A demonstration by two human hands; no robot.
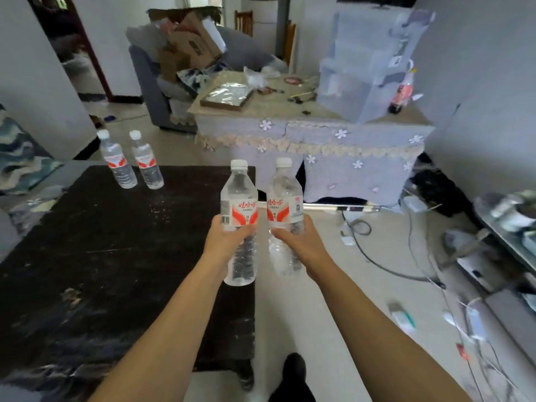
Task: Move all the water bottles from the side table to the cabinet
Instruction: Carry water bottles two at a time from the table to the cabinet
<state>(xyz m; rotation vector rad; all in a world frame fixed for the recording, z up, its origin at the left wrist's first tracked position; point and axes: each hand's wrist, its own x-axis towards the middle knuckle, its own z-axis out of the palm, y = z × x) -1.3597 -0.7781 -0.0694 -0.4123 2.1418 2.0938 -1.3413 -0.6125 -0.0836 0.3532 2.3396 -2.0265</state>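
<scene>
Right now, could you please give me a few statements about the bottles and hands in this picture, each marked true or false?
1. The left hand grips a water bottle. True.
2. The right hand is empty. False: it holds a second bottle.
3. Two more bottles, left one and right one, stand upright on the dark table. True.
4. The held bottles have lost their caps. False: both carry white caps.
5. A red-labelled cola bottle lies on the floor. False: it stands on the cloth-covered cabinet.
</scene>
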